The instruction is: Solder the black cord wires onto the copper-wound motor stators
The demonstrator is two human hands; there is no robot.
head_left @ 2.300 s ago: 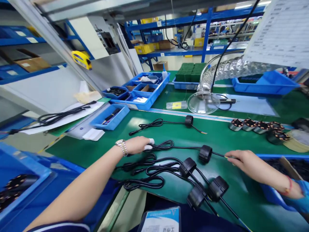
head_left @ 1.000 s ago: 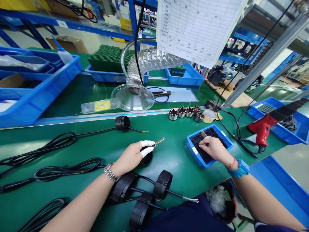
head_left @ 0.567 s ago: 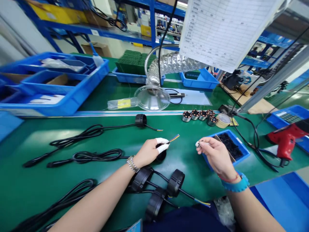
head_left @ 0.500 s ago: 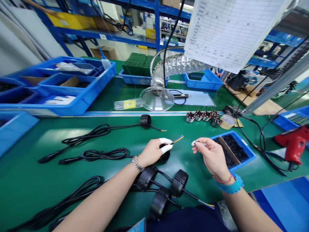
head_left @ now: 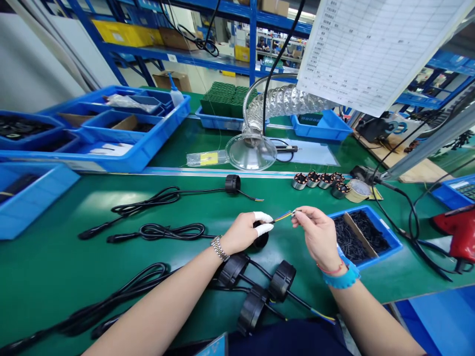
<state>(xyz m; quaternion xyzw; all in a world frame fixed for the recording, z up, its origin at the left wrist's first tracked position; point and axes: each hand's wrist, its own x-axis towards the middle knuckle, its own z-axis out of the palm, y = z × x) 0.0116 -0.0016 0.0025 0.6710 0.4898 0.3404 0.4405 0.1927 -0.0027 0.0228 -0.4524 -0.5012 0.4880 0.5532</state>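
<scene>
My left hand (head_left: 248,230), with white covers on thumb and finger, pinches a black cable near its end. Coloured wires (head_left: 284,216) stick out from the pinch, and a black ring-shaped cap (head_left: 261,240) shows just below the hand. At the wire tips, my right hand (head_left: 315,227) is closed on something small, mostly hidden by its fingers. More black caps (head_left: 282,278) on cables lie in front of me. Two coiled cables (head_left: 172,231) rest to the left, one running to a cap (head_left: 233,184) farther back.
A blue bin (head_left: 365,237) of small black tubes stands right of my right hand. Several copper-wound stators (head_left: 300,181) sit behind it. A fume funnel (head_left: 251,152) stands at the back, blue trays (head_left: 137,153) at left, a red heat gun (head_left: 458,232) at far right.
My right hand has come left to the wire tips, closing the gap between my hands. The whole view has shifted slightly, with things appearing farther right.
</scene>
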